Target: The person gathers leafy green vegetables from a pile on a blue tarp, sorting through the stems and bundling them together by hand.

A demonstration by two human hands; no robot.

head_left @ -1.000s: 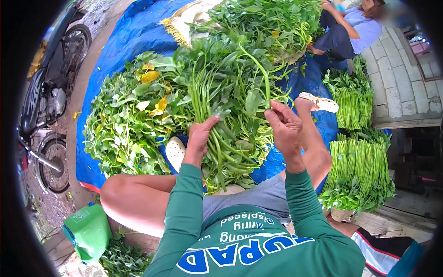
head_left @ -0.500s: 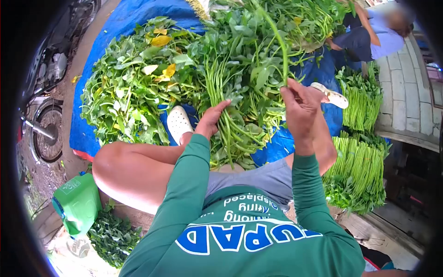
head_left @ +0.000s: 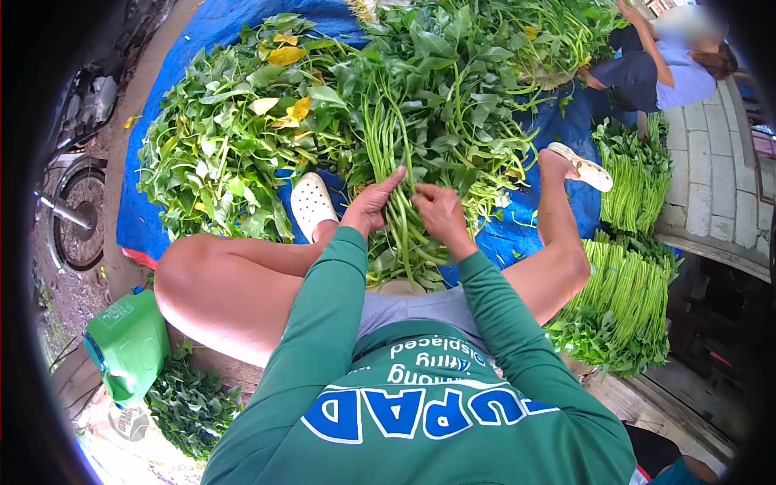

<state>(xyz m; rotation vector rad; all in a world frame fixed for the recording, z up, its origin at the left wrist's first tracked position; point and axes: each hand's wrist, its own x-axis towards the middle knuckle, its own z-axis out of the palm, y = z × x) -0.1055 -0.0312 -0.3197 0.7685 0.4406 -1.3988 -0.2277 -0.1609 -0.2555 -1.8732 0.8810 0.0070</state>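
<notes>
- Watching the bunch [head_left: 383, 133] before the lap [head_left: 416, 309] — left grip [head_left: 370, 210] clamped round it.
- Right grip [head_left: 443, 215] beside it — I can't tell if it's pinching.
- Left slackening could let stems splay.

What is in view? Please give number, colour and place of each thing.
Tarp: one, blue, upper half
Leaf heaps: at least two, mostly green, on tarp
Stem bundle: one, green, centre
Stem stacks: two, green, right
Jug: one, green, lower left
Leaf pile: one, dark green, beside jug
Sack-like sheet: one, whitish, below jug
Motorcycle: one, dark, far left
Seated person: one, pale purple top, upper right
Shoes: two, cream, over tarp
Shirt: one, green, bottom centre
Legs: two, bare, left and right
Left hand: one, bare, around bundle
Right hand: one, bare, beside bundle
</notes>
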